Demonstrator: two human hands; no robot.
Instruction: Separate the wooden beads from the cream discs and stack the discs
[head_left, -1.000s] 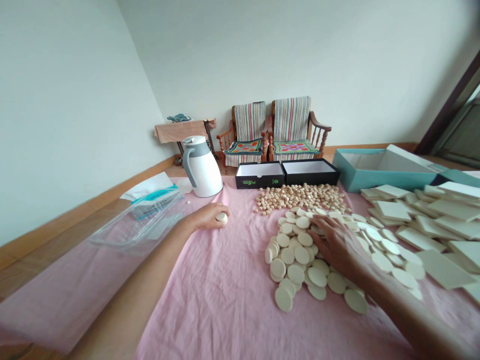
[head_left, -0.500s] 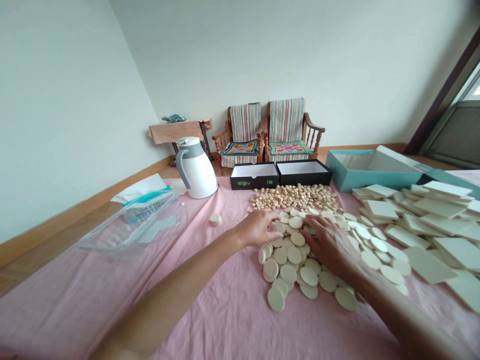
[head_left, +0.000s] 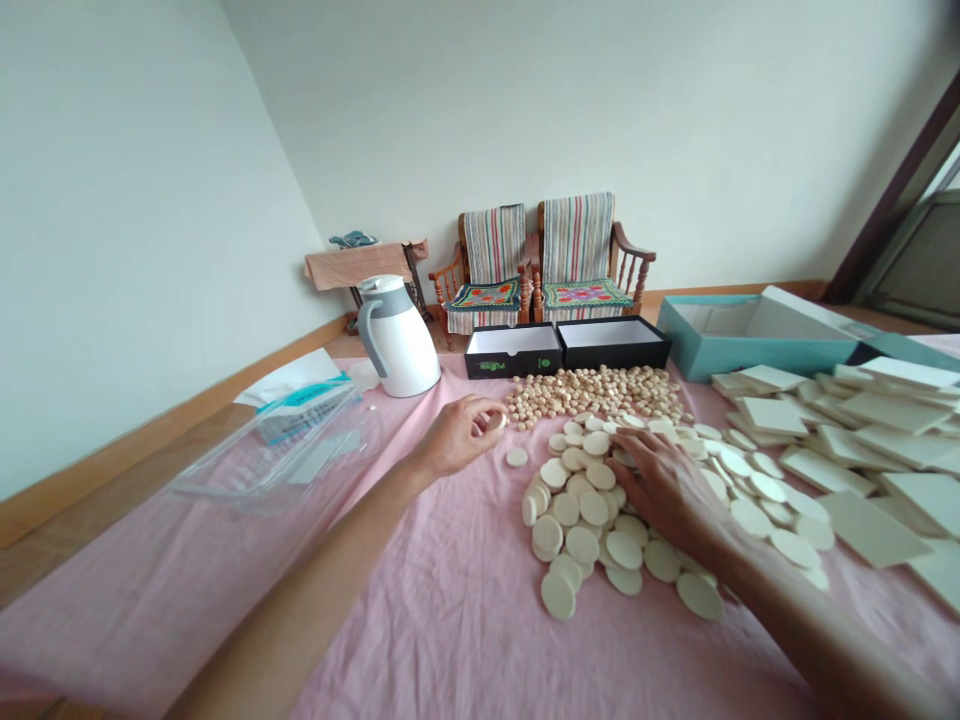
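My left hand (head_left: 459,437) is left of the pile, with a pale round disc (head_left: 496,421) pinched between thumb and fingertips. Whether more than one disc is in that pinch, I cannot tell. Below those fingertips a single loose disc (head_left: 517,457) lies flat on the pink cloth (head_left: 450,590). My right hand (head_left: 667,485) rests on the heap of cream discs (head_left: 592,508), fingers stretched forward and thumb apart. Its fingertips touch discs near the back of the heap. Behind the heap spreads a band of small round wooden pieces (head_left: 592,390).
Square cream tiles (head_left: 870,430) are heaped at the right, before a teal box (head_left: 750,350). Two black boxes (head_left: 514,352) stand at the back. A white jug (head_left: 405,340) and a clear plastic tray (head_left: 285,450) are on the left. Two armchairs (head_left: 577,255) stand beyond.
My left hand has moved left from the heap and holds a disc; a loose disc now lies beside the heap. The small disc stack is now hidden by that hand. My right hand stays on the heap.
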